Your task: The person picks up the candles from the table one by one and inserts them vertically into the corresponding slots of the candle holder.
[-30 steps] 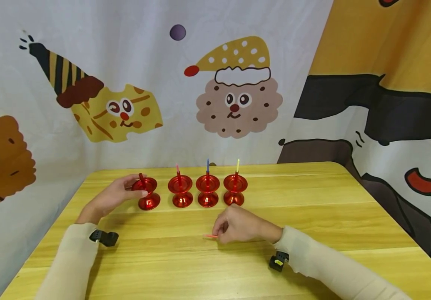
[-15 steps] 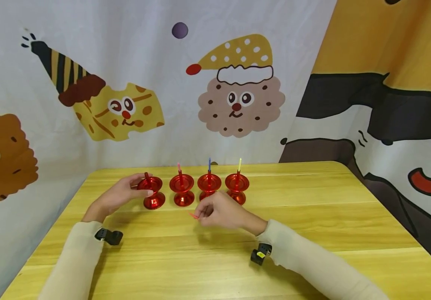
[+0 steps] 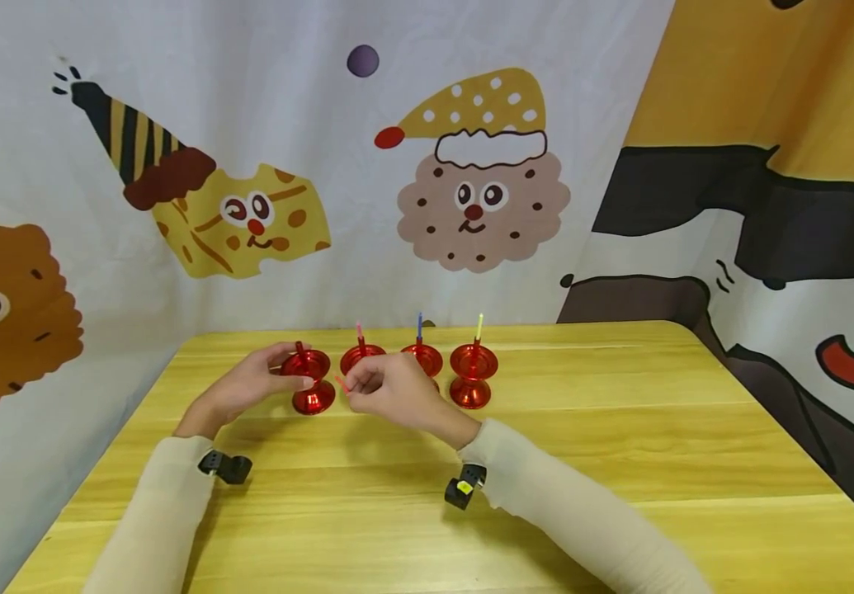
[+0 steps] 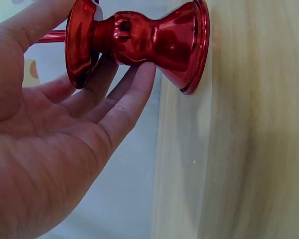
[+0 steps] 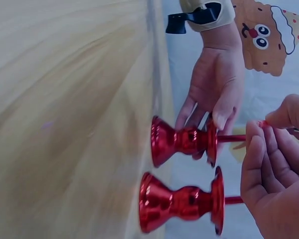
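Note:
My left hand [image 3: 244,388] grips the leftmost red metallic candle holder [image 3: 313,399], thumb in front and fingers curved round behind it. That holder [image 4: 132,37] stands upright on the table, and its thin stem carries no candle. Between thumb and fingertips my right hand [image 3: 403,389] pinches a small red candle [image 3: 342,384], close to the right of that holder. In the right wrist view the candle [image 5: 262,123] is mostly hidden by the fingers. Behind my right hand, a second holder [image 3: 358,355] bears a pink candle [image 3: 360,332]; a third holder [image 3: 427,358] bears a blue candle [image 3: 420,327].
At the right end of the row stands another red holder [image 3: 470,394] with a yellow candle [image 3: 479,327]. The holders sit near the back of a wooden table [image 3: 620,462]. A cartoon-printed cloth [image 3: 308,107] hangs behind it.
My right hand has risen and moved left with the red candle, from the table in front of the row toward the leftmost holder. My left hand keeps its grip.

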A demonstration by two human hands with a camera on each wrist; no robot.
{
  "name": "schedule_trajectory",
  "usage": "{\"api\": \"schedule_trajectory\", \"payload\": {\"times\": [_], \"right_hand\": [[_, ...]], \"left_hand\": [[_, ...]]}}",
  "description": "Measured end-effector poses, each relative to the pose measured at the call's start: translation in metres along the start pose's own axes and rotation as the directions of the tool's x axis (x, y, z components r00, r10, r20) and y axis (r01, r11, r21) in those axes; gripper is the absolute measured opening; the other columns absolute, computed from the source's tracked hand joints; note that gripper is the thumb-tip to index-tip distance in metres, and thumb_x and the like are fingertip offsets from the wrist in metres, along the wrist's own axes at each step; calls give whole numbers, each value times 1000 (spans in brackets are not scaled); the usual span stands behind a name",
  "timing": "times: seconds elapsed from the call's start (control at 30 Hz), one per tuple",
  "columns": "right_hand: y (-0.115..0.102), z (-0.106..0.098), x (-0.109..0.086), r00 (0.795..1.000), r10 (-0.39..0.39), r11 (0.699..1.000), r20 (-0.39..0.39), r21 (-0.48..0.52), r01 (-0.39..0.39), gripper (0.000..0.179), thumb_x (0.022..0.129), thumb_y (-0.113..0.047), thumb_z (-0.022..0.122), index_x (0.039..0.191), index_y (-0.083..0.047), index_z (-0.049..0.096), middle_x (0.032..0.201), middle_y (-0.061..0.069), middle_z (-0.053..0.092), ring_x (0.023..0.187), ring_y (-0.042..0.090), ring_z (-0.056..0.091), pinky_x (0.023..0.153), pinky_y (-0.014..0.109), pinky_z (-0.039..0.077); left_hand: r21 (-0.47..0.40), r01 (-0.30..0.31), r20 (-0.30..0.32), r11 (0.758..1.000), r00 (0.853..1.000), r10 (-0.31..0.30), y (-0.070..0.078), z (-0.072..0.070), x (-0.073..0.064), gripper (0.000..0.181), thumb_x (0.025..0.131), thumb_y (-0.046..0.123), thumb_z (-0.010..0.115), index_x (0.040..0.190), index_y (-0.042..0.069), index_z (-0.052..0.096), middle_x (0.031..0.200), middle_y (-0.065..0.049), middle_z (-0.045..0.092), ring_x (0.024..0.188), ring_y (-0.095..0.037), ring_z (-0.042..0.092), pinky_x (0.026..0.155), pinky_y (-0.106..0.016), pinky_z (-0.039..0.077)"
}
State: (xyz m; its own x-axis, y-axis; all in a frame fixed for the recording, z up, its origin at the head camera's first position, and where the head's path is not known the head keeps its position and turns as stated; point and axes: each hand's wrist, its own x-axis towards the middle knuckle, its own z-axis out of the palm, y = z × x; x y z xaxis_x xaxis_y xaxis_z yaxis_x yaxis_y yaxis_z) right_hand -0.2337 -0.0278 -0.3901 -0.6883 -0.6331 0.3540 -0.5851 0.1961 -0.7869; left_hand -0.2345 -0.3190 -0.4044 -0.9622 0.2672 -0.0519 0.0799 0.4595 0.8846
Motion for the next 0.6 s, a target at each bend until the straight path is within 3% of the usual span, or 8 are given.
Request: {"api": "schedule_trajectory", "payload": {"times": [0.2, 0.6], "right_hand": [[-6, 14, 21, 996, -13, 1000, -90, 11, 14, 5, 94, 1, 81, 97, -2, 80, 89, 1, 76, 77, 5, 68, 76, 22, 60], [-12, 34, 51, 986, -23, 1000, -163, -10, 21, 8, 106, -9, 73, 109, -3, 77, 98, 6, 79, 82, 5, 69, 70, 21, 58]], "left_hand": [[-2, -5, 6, 1000, 1000, 5, 0, 1, -1, 78, 106, 20, 77, 165, -10, 36, 156, -31, 54, 137, -43, 58, 112, -55, 52], [-16, -32, 25, 999, 999, 32, -1, 0, 0, 72, 106, 21, 77, 164, -5, 43, 157, -25, 56, 137, -39, 59, 109, -47, 53]]}}
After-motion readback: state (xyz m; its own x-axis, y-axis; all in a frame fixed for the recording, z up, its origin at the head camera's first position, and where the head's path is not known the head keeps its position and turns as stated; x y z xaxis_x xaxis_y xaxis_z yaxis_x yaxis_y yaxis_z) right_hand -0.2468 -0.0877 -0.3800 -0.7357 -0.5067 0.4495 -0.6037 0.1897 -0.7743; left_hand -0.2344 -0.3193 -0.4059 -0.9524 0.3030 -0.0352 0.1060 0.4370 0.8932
